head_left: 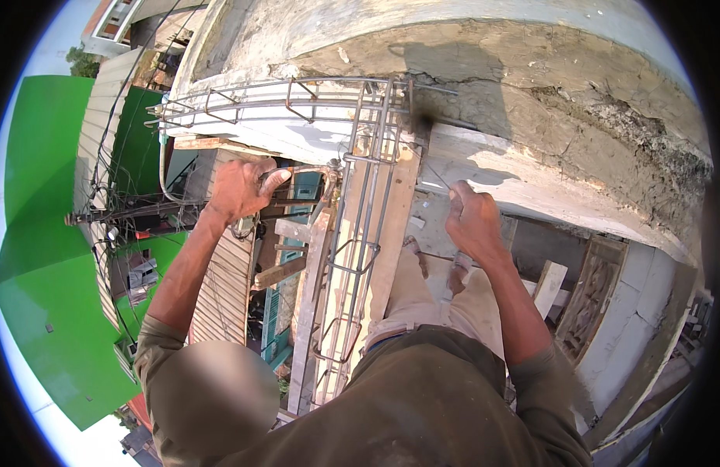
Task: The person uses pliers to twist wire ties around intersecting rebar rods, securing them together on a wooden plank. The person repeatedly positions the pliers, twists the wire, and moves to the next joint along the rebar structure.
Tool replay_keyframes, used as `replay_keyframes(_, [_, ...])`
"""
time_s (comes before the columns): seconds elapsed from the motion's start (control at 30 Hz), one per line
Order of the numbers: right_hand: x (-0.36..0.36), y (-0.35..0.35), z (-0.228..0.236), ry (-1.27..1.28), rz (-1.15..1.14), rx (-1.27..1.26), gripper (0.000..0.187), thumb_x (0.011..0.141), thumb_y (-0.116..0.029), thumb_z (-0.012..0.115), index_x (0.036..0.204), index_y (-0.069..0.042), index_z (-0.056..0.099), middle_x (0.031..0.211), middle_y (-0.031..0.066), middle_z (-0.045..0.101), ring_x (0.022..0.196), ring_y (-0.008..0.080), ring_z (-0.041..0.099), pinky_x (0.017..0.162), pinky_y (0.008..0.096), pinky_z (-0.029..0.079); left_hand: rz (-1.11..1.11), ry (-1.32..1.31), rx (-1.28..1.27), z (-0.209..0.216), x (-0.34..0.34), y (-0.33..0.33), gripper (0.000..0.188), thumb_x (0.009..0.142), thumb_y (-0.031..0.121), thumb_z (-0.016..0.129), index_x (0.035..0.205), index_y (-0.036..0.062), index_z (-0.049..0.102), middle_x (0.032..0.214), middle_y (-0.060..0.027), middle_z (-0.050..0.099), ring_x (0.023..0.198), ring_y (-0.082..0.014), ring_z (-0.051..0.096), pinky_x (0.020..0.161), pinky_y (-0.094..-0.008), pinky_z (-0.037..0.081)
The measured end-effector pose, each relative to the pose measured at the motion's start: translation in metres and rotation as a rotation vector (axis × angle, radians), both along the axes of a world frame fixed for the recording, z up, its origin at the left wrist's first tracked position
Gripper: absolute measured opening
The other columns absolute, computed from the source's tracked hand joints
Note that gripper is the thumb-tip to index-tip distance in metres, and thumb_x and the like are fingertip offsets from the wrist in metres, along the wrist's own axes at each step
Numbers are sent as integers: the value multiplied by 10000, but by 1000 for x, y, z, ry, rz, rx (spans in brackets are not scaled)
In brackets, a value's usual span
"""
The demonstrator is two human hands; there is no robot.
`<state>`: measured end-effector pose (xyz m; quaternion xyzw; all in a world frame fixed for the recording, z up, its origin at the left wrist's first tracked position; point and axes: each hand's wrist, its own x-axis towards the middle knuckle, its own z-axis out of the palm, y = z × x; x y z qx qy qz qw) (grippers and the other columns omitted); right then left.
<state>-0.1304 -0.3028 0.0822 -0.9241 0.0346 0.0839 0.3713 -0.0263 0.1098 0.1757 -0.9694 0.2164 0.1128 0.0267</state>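
My left hand (245,189) is closed, thumb stretched along the handle of what look like rusty pincers (304,169). Their head meets the side of an upright steel rebar cage (361,233), and a second handle hangs down beside it. To the right of the cage, my right hand (472,222) is pinched on a thin wire (437,173) that slants up toward the wall. Another rebar cage (259,105) runs leftward from the top of the first, and their bars cross at the corner. Square stirrups ring both cages. A blurred dark patch hides the spot right of this corner.
Wooden boards (402,175) lie under and beside the cage. Rough cement wall (469,74) rises ahead. Electric cables (103,167) and corrugated roofing (224,288) are at left, below a bright green wall (45,311). My feet (458,272) stand between the cage and a wooden-framed opening (597,292).
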Motion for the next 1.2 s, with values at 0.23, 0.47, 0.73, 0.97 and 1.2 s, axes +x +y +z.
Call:
replay_keyframes(0.23, [-24,-36,-2,-48,-78,9,184,958,-55,612,1099,14,708,786,275,707,805,461,725,736,534,542,-11,-67,-25,23,8,19,507,1007,544,699,1025,49,811,679,-196,684,663,-376,700,661,-474,537])
replay_keyframes(0.47, [24,12,-2,120,-118,253,183,959,-99,612,1090,-12,707,790,246,706,733,436,674,712,495,525,-87,-85,-37,38,5,-5,509,988,543,716,964,45,817,702,-181,707,701,-376,707,684,-476,547])
replay_keyframes(0.73, [35,67,-21,-43,-59,334,199,1006,-134,621,990,45,706,779,269,647,655,387,572,684,445,495,64,-125,106,13,16,-29,518,1001,589,667,1036,98,827,756,-179,751,745,-385,749,724,-479,591])
replay_keyframes(0.97, [1,25,-51,-19,-125,277,192,1011,-124,618,979,43,707,733,235,605,632,309,560,685,422,487,110,-90,15,6,21,8,571,982,633,682,1058,88,837,716,-174,727,733,-373,741,729,-472,584])
replay_keyframes(1.2, [22,38,-43,19,-226,362,258,1001,-153,633,1168,21,724,816,222,696,726,354,660,729,444,523,98,-124,-43,13,18,-34,585,965,649,680,1074,100,848,737,-202,748,733,-388,756,722,-481,599])
